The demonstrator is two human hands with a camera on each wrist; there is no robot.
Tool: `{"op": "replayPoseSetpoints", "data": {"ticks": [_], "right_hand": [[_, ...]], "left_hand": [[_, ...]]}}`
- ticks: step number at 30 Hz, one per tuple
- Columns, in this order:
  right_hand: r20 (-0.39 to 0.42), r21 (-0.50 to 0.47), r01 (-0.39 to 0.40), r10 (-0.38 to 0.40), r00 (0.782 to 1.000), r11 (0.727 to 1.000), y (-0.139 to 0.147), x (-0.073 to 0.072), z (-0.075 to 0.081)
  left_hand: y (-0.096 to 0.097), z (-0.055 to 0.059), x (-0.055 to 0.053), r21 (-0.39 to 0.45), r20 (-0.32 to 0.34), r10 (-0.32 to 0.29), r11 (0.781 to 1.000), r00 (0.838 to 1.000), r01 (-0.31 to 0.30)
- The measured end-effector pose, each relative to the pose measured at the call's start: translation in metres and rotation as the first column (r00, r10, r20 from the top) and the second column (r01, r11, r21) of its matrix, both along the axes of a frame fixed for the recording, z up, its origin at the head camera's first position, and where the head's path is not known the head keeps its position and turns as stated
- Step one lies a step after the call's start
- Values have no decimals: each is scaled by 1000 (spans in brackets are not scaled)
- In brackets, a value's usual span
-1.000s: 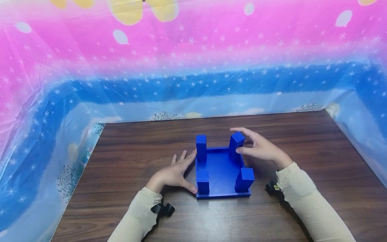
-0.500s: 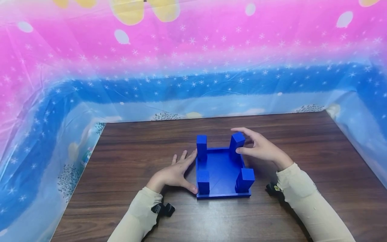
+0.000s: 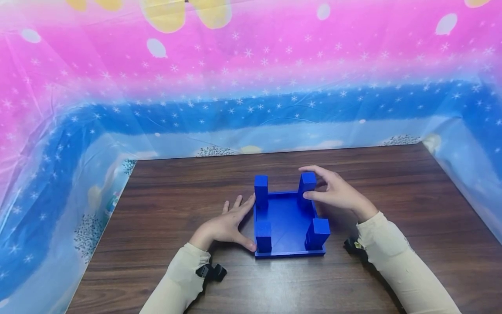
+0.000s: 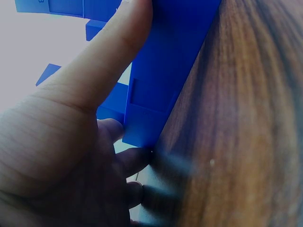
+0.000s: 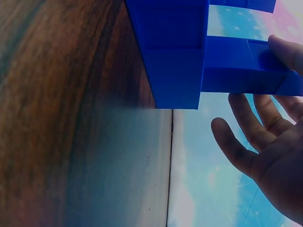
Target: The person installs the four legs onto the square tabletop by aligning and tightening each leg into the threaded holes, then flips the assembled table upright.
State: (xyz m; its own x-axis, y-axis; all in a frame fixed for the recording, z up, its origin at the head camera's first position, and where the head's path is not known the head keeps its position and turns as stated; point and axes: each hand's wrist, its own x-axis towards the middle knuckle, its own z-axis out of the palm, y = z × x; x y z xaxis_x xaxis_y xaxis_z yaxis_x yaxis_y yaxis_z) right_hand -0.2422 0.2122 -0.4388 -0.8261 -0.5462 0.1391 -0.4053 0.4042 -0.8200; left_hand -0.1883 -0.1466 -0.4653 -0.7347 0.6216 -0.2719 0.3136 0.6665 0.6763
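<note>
A blue base (image 3: 284, 224) with raised edges, like the top of an upturned toy table, lies on the wooden table. A blocky blue leg stands at each corner. My left hand (image 3: 225, 226) lies along the base's left side, thumb and fingers spread and straight, the thumb touching its edge in the left wrist view. At the far right corner, my right hand (image 3: 339, 192) pinches the far right leg (image 3: 307, 182) between thumb and fingers. The near right leg (image 3: 318, 233) leans slightly outward. The far right leg's foot is partly hidden by the thumb.
Brown wood-grain tabletop (image 3: 176, 187) surrounds the blue piece. A pink and blue patterned cloth (image 3: 251, 87) hangs behind the table and along both sides. Black wrist cameras, such as the left one (image 3: 211, 271), sit close to the tabletop.
The far right leg has straightened a little, its top swinging left, and my right thumb has shifted slightly left with it. My left hand and the base stay in place.
</note>
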Motion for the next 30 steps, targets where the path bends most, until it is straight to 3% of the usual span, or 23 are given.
{"op": "replayPoseSetpoints", "data": {"ticks": [14,23,30], "right_hand": [[-47,32,11,-9,999,999,0,1,2],[-84,94,75,-68,994,993,-3,4,5],[-144,83,123,-111,983,989,-4,4,4]], "left_hand": [[0,2,0,3,4,-1,1000,1000,1],[0,1,0,-4,0,0,1000,1000,0],[1,1,1,-7,-6,0,1000,1000,0]]}}
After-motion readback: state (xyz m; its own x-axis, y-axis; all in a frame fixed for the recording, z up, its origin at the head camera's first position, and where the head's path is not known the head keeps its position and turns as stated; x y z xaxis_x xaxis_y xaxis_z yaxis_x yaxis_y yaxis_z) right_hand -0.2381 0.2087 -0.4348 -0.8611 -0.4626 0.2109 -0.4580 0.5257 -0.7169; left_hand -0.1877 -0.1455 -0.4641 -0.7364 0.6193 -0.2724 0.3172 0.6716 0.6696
